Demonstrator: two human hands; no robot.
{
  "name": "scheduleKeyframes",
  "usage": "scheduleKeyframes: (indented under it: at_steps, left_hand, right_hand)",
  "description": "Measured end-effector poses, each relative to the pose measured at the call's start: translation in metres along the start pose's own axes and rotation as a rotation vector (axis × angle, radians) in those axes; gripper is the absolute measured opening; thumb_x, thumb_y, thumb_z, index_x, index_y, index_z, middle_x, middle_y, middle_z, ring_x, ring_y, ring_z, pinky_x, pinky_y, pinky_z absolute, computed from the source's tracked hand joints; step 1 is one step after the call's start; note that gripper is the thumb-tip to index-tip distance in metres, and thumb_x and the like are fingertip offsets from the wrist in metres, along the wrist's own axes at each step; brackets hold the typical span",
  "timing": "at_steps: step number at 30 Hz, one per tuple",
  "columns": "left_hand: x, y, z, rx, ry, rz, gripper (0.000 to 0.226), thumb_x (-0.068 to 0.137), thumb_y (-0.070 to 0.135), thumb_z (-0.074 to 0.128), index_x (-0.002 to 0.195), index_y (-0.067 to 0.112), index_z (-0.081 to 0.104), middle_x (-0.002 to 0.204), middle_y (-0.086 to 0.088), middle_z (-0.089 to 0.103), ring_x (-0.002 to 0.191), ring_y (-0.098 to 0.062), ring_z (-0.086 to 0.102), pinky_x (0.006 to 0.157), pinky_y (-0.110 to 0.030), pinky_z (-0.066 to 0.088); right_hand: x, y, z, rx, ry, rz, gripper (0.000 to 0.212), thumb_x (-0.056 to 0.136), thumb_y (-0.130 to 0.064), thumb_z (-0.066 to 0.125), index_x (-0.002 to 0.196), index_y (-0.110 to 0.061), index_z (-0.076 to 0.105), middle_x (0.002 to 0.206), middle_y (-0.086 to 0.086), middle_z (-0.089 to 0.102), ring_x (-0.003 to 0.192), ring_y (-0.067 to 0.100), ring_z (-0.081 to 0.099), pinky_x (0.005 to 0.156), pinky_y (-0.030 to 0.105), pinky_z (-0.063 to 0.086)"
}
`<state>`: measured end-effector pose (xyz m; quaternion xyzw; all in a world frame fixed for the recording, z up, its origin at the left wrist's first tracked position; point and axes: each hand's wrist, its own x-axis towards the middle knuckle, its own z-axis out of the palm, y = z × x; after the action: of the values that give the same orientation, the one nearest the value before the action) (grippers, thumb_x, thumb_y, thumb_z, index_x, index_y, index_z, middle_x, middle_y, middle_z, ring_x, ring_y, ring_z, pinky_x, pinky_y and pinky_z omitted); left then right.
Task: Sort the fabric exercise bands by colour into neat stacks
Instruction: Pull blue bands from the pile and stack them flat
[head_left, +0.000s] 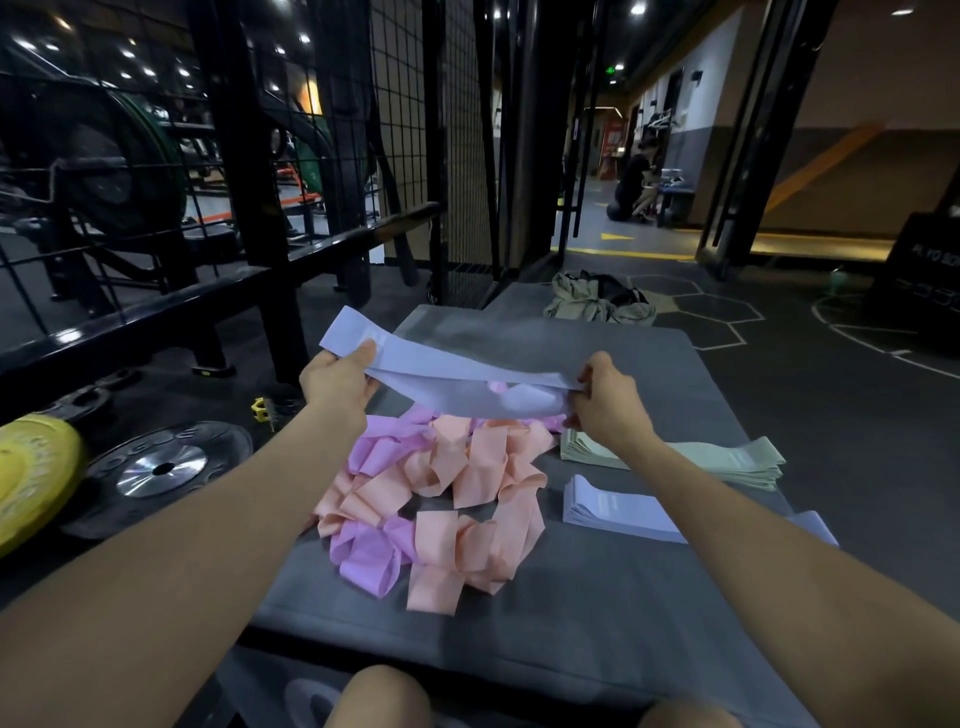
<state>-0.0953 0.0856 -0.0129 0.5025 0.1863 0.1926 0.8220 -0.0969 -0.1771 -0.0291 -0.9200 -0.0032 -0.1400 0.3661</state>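
Observation:
I hold a pale blue fabric band stretched out flat above the grey mat. My left hand pinches its left end and my right hand grips its right end. Below it lies a loose heap of peach bands mixed with pink-lilac bands. To the right are two neat stacks: pale green bands farther away and pale blue bands nearer me, partly hidden by my right forearm.
Black weight plates and a yellow plate lie on the floor at the left, beside a black rack frame. A bundle of olive clothing sits beyond the mat. A person crouches far down the corridor. My knees show at the bottom edge.

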Motion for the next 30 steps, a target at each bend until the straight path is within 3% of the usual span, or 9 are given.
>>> scheduleKeyframes:
  at_steps: [2,4,6,11,15,19,22,24,30]
  left_hand:
    - [-0.002,-0.004,0.0,0.022,0.025,0.004,0.012,0.085,0.004,0.066,0.079,0.013,0.058,0.081,0.001,0.063,0.073,-0.011,0.062,0.074,-0.024,0.053]
    - [-0.001,-0.01,0.0,0.072,0.062,0.03,0.016,0.083,0.004,0.068,0.074,0.013,0.057,0.081,0.0,0.063,0.074,-0.014,0.063,0.065,-0.022,0.052]
    - [0.001,-0.015,0.0,0.129,0.109,0.066,0.016,0.08,0.005,0.07,0.073,0.013,0.057,0.082,-0.002,0.063,0.078,-0.021,0.064,0.066,-0.027,0.052]
    - [-0.008,-0.015,0.007,0.272,0.166,0.149,0.029,0.078,0.009,0.073,0.061,0.01,0.05,0.066,0.001,0.056,0.058,-0.015,0.055,0.062,-0.027,0.052]
    - [-0.011,-0.016,0.011,0.188,0.138,0.108,0.012,0.08,0.008,0.071,0.087,0.006,0.062,0.073,0.001,0.059,0.062,-0.011,0.057,0.056,-0.021,0.05]
    - [-0.016,-0.015,0.013,0.144,0.064,0.049,0.015,0.083,0.005,0.067,0.096,0.009,0.061,0.079,0.002,0.061,0.072,-0.013,0.06,0.056,-0.02,0.049]
    - [-0.019,-0.013,0.011,0.114,0.055,0.029,0.023,0.086,0.003,0.063,0.108,0.006,0.06,0.096,-0.005,0.062,0.085,-0.019,0.061,0.058,-0.021,0.049]
    - [-0.02,-0.014,0.01,0.089,0.043,0.009,0.03,0.087,0.002,0.06,0.117,0.004,0.056,0.102,-0.007,0.059,0.089,-0.02,0.059,0.059,-0.02,0.049]
    - [-0.029,-0.029,0.018,0.142,-0.005,0.004,0.032,0.09,0.004,0.055,0.121,0.008,0.05,0.101,-0.009,0.054,0.068,-0.015,0.055,0.061,-0.02,0.049]
  right_hand:
    - [-0.002,0.003,0.0,-0.024,-0.016,-0.013,0.015,0.085,0.001,0.045,0.093,-0.008,0.035,0.09,0.021,0.057,0.074,0.036,0.062,0.067,0.048,0.054]
    - [-0.005,0.006,-0.002,-0.222,0.03,-0.074,0.02,0.084,0.006,0.043,0.093,-0.008,0.031,0.084,0.016,0.052,0.069,0.034,0.052,0.059,0.041,0.043]
    - [-0.009,0.006,-0.002,-0.406,0.088,-0.153,0.025,0.083,0.011,0.041,0.095,-0.008,0.031,0.081,0.013,0.043,0.066,0.033,0.043,0.057,0.038,0.033]
    - [-0.006,0.009,-0.007,-0.434,0.143,-0.121,0.028,0.082,0.014,0.042,0.095,-0.008,0.031,0.083,0.013,0.042,0.068,0.035,0.045,0.058,0.04,0.036]
    - [-0.003,0.008,-0.008,0.003,0.068,0.025,0.015,0.083,0.007,0.046,0.092,-0.005,0.041,0.088,0.017,0.052,0.08,0.038,0.059,0.069,0.048,0.055]
    - [-0.003,0.012,-0.013,0.225,0.014,0.058,0.021,0.081,0.009,0.048,0.085,-0.011,0.05,0.082,0.013,0.057,0.073,0.03,0.056,0.068,0.038,0.055]
    - [-0.009,0.022,-0.017,0.4,-0.068,0.141,0.026,0.08,0.013,0.056,0.079,-0.013,0.056,0.086,0.016,0.061,0.08,0.029,0.057,0.085,0.047,0.054]
    - [-0.015,0.03,-0.022,0.478,-0.097,0.168,0.024,0.078,0.014,0.061,0.079,-0.009,0.061,0.09,0.019,0.061,0.081,0.028,0.056,0.09,0.045,0.05]
    - [-0.033,0.051,-0.042,0.712,-0.146,0.203,0.014,0.085,0.007,0.055,0.079,-0.001,0.064,0.083,0.016,0.063,0.077,0.021,0.058,0.078,0.025,0.051]
